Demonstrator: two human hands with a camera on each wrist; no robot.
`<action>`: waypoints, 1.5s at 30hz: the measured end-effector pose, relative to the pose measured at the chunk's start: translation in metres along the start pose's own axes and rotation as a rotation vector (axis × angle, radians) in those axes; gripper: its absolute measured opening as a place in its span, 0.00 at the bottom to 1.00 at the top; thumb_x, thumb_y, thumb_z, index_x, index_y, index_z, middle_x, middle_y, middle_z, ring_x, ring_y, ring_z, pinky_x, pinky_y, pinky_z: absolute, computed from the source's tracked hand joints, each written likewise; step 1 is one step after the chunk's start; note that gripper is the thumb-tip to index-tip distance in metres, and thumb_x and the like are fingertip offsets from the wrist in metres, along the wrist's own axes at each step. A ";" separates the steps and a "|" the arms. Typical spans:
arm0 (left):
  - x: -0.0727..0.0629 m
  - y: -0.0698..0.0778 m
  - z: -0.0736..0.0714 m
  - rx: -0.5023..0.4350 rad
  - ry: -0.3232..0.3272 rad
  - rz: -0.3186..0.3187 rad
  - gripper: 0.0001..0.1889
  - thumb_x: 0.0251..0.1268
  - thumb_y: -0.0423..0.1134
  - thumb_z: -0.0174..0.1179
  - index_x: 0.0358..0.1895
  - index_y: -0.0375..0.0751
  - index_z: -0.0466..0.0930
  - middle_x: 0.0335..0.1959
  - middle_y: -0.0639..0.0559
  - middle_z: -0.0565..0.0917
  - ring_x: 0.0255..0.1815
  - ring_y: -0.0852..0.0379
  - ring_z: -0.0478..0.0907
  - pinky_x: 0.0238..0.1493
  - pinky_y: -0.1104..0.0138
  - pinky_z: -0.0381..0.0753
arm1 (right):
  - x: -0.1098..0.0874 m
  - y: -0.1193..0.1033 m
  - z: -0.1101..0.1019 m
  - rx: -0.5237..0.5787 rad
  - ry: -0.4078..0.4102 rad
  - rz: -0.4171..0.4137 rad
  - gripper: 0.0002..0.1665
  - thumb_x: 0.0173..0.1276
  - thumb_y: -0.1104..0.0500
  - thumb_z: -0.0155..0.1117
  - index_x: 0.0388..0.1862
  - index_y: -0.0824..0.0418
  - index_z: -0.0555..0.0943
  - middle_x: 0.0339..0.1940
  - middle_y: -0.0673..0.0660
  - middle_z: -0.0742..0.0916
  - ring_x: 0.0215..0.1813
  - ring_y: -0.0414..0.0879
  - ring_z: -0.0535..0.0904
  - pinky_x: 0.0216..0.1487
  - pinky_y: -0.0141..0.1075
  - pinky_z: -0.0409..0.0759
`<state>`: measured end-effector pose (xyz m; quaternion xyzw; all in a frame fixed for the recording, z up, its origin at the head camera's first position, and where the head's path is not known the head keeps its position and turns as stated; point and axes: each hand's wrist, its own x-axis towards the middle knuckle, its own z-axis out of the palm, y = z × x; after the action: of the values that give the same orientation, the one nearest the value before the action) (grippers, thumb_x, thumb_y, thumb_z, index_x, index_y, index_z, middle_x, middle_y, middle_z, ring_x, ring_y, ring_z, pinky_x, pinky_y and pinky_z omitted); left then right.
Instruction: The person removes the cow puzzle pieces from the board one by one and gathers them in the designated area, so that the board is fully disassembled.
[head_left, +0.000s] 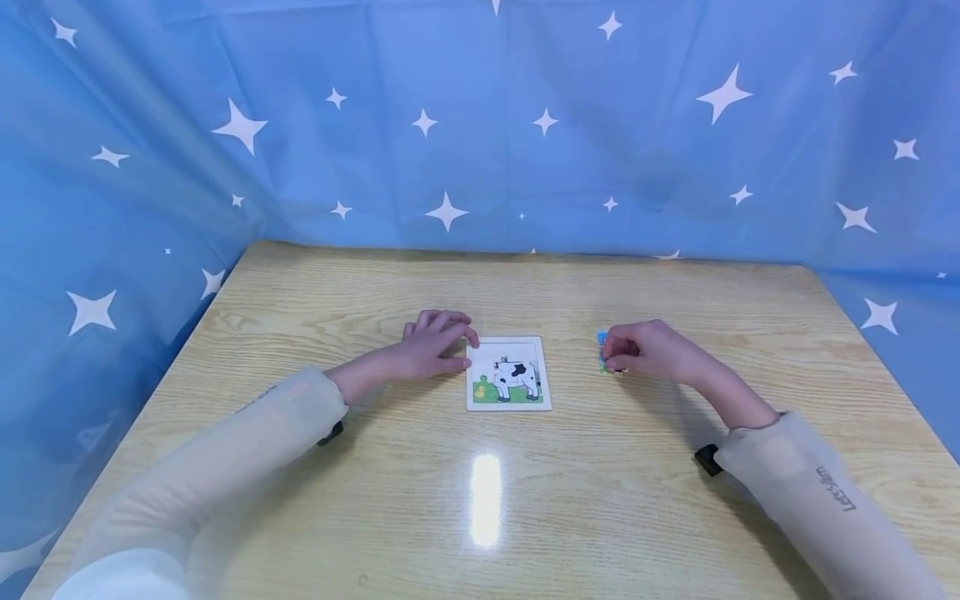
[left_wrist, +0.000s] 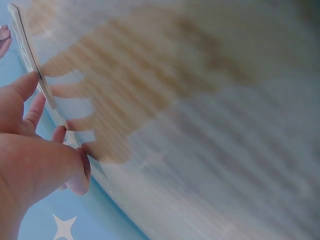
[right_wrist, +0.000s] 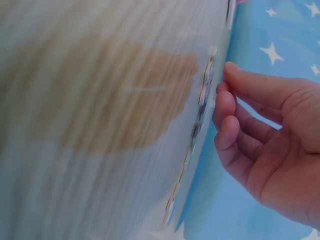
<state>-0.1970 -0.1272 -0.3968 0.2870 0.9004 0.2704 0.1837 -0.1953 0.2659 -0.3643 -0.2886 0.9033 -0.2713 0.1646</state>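
Note:
A square puzzle board (head_left: 508, 405) with a white frame lies on the table, showing a black-and-white cow and a yellow chick on green grass. My left hand (head_left: 435, 348) is at its left edge, with thumb and index finger touching the frame and the other fingers spread. The left wrist view has the board (left_wrist: 31, 55) edge-on by that hand. To the right, my right hand (head_left: 648, 350) hovers low with bent fingers over small colourful puzzle pieces (head_left: 602, 339), partly hidden beneath it. In the right wrist view, the puzzle pieces (right_wrist: 202, 92) lie flat, right at the fingertips.
The wooden table (head_left: 360, 492) reaches back to a blue curtain (head_left: 495, 158) with white stars, which also hangs along both sides. A bright light reflection shows on the tabletop in front of the board.

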 end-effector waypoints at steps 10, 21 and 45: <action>0.003 0.001 -0.001 0.015 -0.018 0.009 0.17 0.87 0.47 0.58 0.70 0.49 0.75 0.88 0.38 0.56 0.86 0.27 0.43 0.76 0.34 0.52 | 0.009 -0.014 0.006 0.012 -0.015 -0.013 0.03 0.78 0.65 0.72 0.42 0.61 0.87 0.31 0.47 0.85 0.31 0.40 0.74 0.35 0.35 0.74; 0.004 -0.005 0.003 -0.011 -0.009 0.002 0.17 0.87 0.47 0.59 0.70 0.49 0.76 0.89 0.38 0.56 0.87 0.27 0.40 0.76 0.32 0.51 | 0.025 -0.029 0.014 0.010 -0.031 -0.080 0.03 0.79 0.64 0.72 0.42 0.60 0.87 0.34 0.45 0.86 0.36 0.42 0.75 0.40 0.36 0.75; -0.001 0.001 0.000 0.001 0.000 -0.001 0.16 0.87 0.46 0.59 0.68 0.48 0.76 0.87 0.38 0.59 0.86 0.26 0.44 0.76 0.33 0.53 | 0.061 -0.056 0.031 0.007 -0.111 -0.142 0.02 0.79 0.67 0.70 0.44 0.63 0.85 0.27 0.46 0.80 0.30 0.40 0.70 0.39 0.36 0.72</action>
<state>-0.1962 -0.1269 -0.3962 0.2865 0.9007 0.2699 0.1840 -0.2041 0.1777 -0.3648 -0.3660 0.8691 -0.2691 0.1957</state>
